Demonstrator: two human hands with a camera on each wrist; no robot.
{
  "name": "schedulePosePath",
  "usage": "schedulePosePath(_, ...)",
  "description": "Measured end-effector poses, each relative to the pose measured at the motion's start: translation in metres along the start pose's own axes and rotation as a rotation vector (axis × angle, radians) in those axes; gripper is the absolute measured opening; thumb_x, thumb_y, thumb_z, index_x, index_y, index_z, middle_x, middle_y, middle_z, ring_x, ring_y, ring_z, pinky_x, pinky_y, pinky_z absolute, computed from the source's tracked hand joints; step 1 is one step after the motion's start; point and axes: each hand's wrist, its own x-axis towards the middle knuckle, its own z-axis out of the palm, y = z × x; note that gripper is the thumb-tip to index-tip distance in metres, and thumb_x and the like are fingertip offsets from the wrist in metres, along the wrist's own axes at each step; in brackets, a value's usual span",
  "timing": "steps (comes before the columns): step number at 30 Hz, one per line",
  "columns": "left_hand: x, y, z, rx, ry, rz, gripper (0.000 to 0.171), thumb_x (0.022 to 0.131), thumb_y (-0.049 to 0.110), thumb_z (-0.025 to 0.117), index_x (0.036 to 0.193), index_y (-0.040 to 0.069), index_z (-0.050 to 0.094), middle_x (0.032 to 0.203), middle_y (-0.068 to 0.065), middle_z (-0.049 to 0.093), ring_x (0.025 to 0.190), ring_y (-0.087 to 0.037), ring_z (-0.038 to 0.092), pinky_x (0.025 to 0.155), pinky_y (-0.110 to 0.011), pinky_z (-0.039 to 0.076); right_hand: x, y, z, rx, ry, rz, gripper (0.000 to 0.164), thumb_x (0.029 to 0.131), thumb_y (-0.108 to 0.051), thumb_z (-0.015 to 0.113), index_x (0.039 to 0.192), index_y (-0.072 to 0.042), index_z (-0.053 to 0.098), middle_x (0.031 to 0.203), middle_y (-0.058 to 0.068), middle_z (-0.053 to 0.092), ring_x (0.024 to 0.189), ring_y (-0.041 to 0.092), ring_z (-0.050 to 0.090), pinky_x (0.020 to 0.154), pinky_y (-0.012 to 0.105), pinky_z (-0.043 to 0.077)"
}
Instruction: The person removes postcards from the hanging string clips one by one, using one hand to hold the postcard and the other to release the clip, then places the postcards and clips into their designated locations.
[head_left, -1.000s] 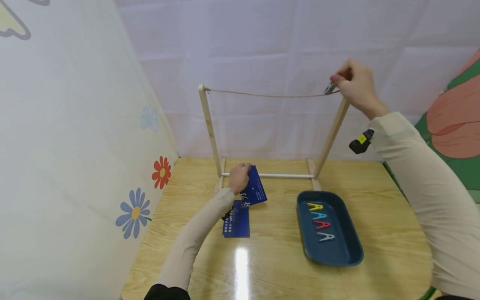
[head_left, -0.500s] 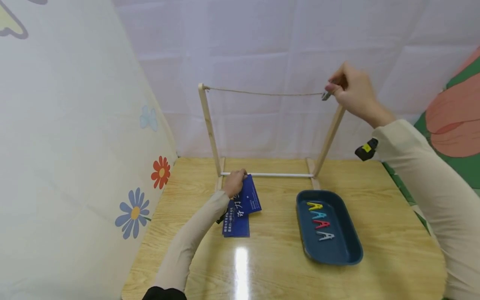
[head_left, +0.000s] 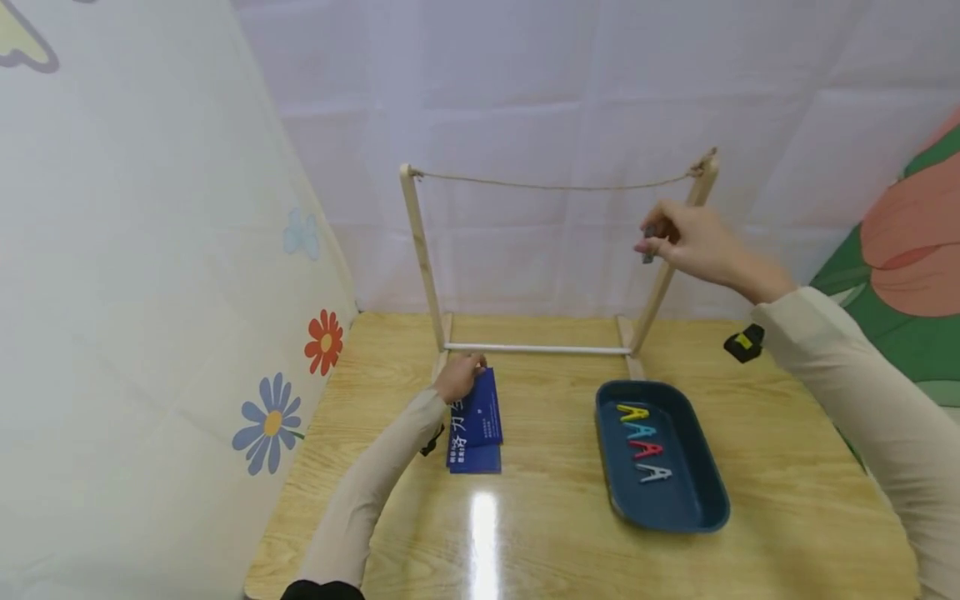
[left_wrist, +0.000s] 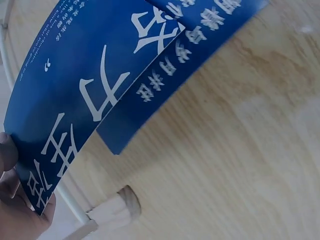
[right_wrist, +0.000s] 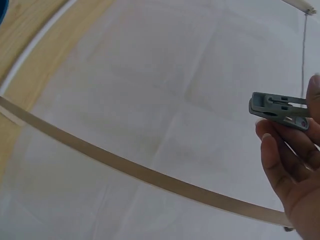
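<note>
My left hand [head_left: 459,378] pinches a blue card [left_wrist: 75,65] with large white characters by its upper end. The card's lower part overlaps another blue card [left_wrist: 165,75] lying on the table. My right hand [head_left: 693,243] is raised in front of the rack's right post and pinches a grey-green clothespin [right_wrist: 280,109] between thumb and fingers. Above that hand, a twine line [head_left: 555,187] sags between the two posts of a wooden rack [head_left: 423,258], with nothing hanging from it.
A dark blue tray [head_left: 705,475] stands at the right of the table [head_left: 555,517], holding yellow, light blue, red and whitish clothespins [head_left: 647,450] in a column. The rack's white crossbar [head_left: 540,348] runs low behind the cards. A white cloth covers the back.
My right hand has come off the twine with the clothespin and moved down. My left hand has lowered the card toward the one on the table.
</note>
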Motion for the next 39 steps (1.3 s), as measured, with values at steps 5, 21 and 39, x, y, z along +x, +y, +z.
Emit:
schedulePosePath(5,-0.006,-0.003,0.002,-0.043,-0.06,-0.044,0.013,0.101,0.008,0.055,0.105,0.0,0.065,0.095,-0.016,0.061,0.085,-0.028,0.061,0.075,-0.041,0.052,-0.011,0.007,0.019,-0.008,-0.038,0.008,0.017,0.098,-0.012,0.064,0.109,0.0,0.059,0.086,0.007,0.064,0.074,0.02,0.059,0.062,0.034,0.049)
schedulePosePath(21,-0.021,-0.002,0.013,-0.092,-0.135,-0.075,0.015,0.101,0.009,0.055,0.108,0.001,0.067,0.095,-0.014,0.059,0.084,-0.026,0.059,0.076,-0.04,0.052,-0.07,0.017,0.081,-0.004,-0.29,-0.069,0.027,0.094,-0.022,0.071,0.108,0.0,0.066,0.077,-0.005,0.064,0.062,0.004,0.057,0.057,0.03,0.051)
schedulePosePath(39,-0.031,-0.001,0.021,0.008,-0.071,0.046,0.011,0.096,0.01,0.063,0.099,0.002,0.07,0.087,-0.011,0.062,0.083,-0.027,0.059,0.077,-0.039,0.05,-0.129,0.027,0.132,0.124,-0.53,-0.132,0.037,0.078,0.013,0.071,0.115,0.012,0.066,0.076,-0.006,0.054,0.065,0.004,0.044,0.058,0.027,0.045)
